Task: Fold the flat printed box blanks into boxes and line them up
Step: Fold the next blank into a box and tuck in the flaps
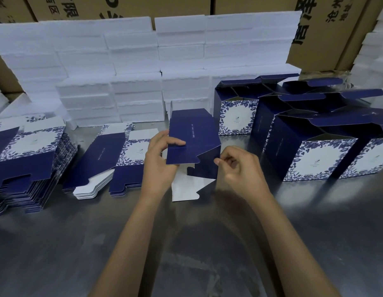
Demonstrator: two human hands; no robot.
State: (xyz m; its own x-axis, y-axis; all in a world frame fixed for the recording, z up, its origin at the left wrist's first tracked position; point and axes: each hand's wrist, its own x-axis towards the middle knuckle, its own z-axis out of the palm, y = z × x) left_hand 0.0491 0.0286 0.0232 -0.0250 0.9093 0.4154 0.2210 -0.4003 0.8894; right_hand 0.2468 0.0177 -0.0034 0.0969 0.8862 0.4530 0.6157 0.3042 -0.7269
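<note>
- Left hand (159, 159) grips the navy box blank (192, 140) at its left edge, thumb lying flat on the top panel.
- Right hand (240, 168) pinches the blank's right corner, fingers curled.
- The blank is half-opened above the grey surface (186, 243), a white flap (184, 189) hanging near.
- Left: flat blank stacks (25, 159).
- Right: folded boxes (315, 153) standing together, top flaps open.
- Far: white foam blocks (132, 61) piled before cardboard cartons (327, 28).

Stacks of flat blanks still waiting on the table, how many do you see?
2: a tall stack of blanks at the far left edge, partly cut off, and a low stack just left of the left hand.
</note>
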